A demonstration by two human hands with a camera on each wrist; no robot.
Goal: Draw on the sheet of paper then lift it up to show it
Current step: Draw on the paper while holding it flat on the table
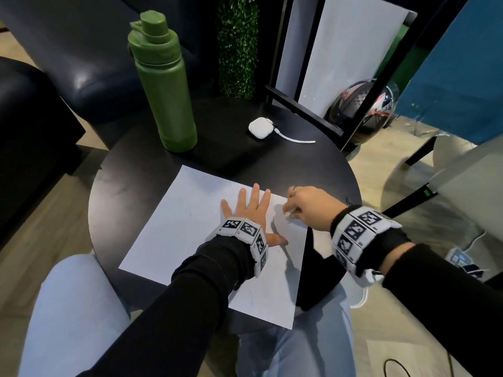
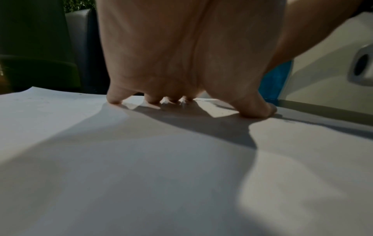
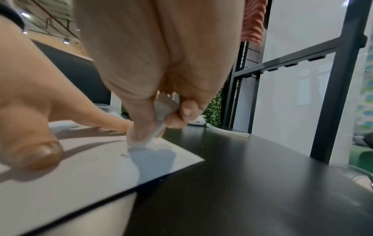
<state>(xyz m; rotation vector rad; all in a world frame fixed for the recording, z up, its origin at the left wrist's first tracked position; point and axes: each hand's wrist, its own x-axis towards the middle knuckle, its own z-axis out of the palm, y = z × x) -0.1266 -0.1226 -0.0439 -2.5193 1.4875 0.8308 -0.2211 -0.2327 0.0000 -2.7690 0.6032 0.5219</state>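
A white sheet of paper (image 1: 190, 227) lies on the round black table (image 1: 313, 164), its near corner hanging over the edge towards my lap. My left hand (image 1: 250, 210) lies flat on the sheet with straight, spread fingers, pressing it down; the left wrist view shows the palm (image 2: 181, 63) arched above the paper (image 2: 141, 159). My right hand (image 1: 299, 208) pinches a thin white pen (image 1: 288, 213) beside the sheet's far right corner. In the right wrist view the pen (image 3: 161, 124) runs down between thumb and fingers to the paper (image 3: 90, 167), where a faint short mark shows at its tip.
A tall green bottle (image 1: 163, 85) stands at the table's far left. A white earbud case (image 1: 260, 127) with a white cable lies at the back. A black frame (image 1: 362, 104), a helmet (image 1: 337, 110) and a dark armchair (image 1: 81, 77) surround the table.
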